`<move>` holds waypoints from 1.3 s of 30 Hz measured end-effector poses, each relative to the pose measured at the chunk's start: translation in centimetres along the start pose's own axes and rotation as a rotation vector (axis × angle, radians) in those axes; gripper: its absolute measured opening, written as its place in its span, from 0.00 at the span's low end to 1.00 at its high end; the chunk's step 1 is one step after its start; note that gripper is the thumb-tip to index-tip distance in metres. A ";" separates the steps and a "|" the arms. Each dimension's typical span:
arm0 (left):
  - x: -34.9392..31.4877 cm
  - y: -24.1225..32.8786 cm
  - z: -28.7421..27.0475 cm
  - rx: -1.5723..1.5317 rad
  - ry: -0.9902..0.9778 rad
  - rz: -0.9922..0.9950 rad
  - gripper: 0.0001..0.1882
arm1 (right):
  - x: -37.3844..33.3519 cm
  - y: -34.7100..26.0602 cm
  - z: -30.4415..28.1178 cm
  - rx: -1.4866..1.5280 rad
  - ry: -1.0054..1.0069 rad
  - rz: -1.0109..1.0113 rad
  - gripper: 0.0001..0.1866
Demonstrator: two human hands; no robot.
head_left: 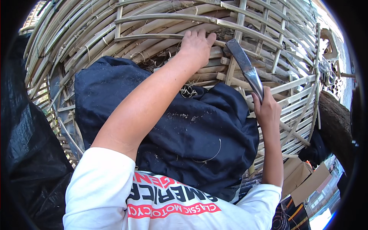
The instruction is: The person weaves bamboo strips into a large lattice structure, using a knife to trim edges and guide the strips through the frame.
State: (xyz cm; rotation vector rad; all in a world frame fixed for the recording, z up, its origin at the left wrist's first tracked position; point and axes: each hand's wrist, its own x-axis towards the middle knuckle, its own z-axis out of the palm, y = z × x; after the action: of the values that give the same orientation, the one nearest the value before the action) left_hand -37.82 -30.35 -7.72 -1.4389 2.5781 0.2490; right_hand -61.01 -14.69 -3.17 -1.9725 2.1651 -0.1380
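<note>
My left hand (196, 49) reaches out to a pale bamboo strip (153, 37) in the weave. Its fingers lie over the strip, which passes beneath them and comes out beside the thumb. In my right hand (267, 109) is a broad-bladed knife (245, 65) with a shiny metal handle. The dark blade points up and left, its tip close to the strip near my left hand. Around both hands spreads a large bamboo basketwork (214, 19) of long curved strips and crosswise slats. A dark cloth (184, 126), sprinkled with shavings, covers my lap.
Black plastic sheeting (34, 145) hangs at the left. Curled bamboo shavings (188, 91) lie at the cloth's far edge. To the right are a thick log (334, 119) and an opened cardboard box (306, 178). Bamboo lattice (299, 96) rises beside my right arm.
</note>
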 end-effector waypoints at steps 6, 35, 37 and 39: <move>0.5 0.3 0.0 0.000 0.033 0.015 0.36 | 0.1 1.3 0.5 -0.048 -0.023 -0.009 0.18; -0.7 -0.1 0.1 -0.108 0.170 0.056 0.26 | -3.5 -1.5 -4.1 0.244 0.064 0.144 0.18; -0.6 0.2 0.1 -0.108 0.186 0.061 0.25 | -3.6 -0.5 -3.2 0.268 0.056 0.169 0.18; -0.5 0.5 0.1 -0.110 0.181 0.069 0.26 | -3.6 0.1 -2.5 0.281 0.073 0.156 0.18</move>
State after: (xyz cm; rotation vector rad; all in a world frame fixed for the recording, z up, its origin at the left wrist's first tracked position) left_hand -37.98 -29.68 -7.68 -1.4729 2.8030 0.2873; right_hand -61.32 -11.29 -0.45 -1.6630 2.1934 -0.4679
